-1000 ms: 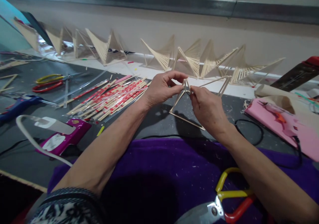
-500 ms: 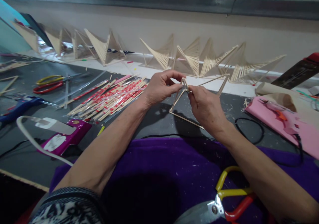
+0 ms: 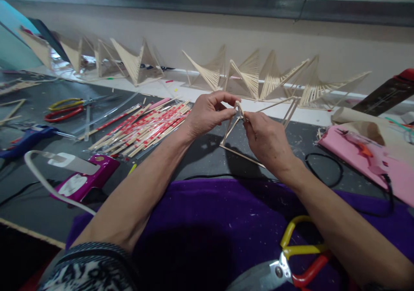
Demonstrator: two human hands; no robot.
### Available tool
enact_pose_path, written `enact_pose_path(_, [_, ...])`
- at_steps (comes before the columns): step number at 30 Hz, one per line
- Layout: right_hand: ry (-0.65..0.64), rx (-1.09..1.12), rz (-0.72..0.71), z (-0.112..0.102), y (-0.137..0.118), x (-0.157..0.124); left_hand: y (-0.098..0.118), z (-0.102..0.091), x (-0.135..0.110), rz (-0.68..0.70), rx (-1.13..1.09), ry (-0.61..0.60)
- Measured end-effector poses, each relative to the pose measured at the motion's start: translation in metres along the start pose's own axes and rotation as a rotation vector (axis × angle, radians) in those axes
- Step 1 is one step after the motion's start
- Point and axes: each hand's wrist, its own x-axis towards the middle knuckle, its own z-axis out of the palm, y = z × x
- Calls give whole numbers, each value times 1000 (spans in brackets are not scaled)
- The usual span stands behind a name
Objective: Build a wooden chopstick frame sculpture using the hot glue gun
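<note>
A frame of thin wooden sticks [image 3: 242, 156] stands on the grey table in front of me, with a raised corner where sticks meet. My left hand [image 3: 211, 113] reaches that corner from the left, its thumb and index finger curled round the joint. From the right, my right hand [image 3: 267, 140] pinches the same corner just below the tip. Part of the frame is hidden behind my right hand; another corner shows beyond it. Left of my hands lie several chopsticks [image 3: 142, 127] in clear and red wrappers.
Several finished stick models [image 3: 249, 77] line the white strip along the wall. Scissors [image 3: 284, 260] with yellow and red handles lie on the purple cloth [image 3: 194, 222]. A magenta device [image 3: 89, 176], a blue glue gun [image 3: 29, 140] and pliers [image 3: 66, 109] are at left; pink sheet [image 3: 349, 153] at right.
Both hands stay at the frame's corner with almost no movement. The view has shifted very slightly.
</note>
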Motion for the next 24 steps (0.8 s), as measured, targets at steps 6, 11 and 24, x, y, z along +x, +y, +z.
enact_pose_path(6, [-28, -11, 23, -1, -2, 1, -1, -1, 0, -13, -13, -8])
enact_pose_path(11, [-32, -16, 27, -1, -2, 2, 0, -2, 0, -30, -27, -13])
enact_pose_path(24, [-51, -34, 60, -5, -6, 4, 3, -3, -1, -42, -47, -16])
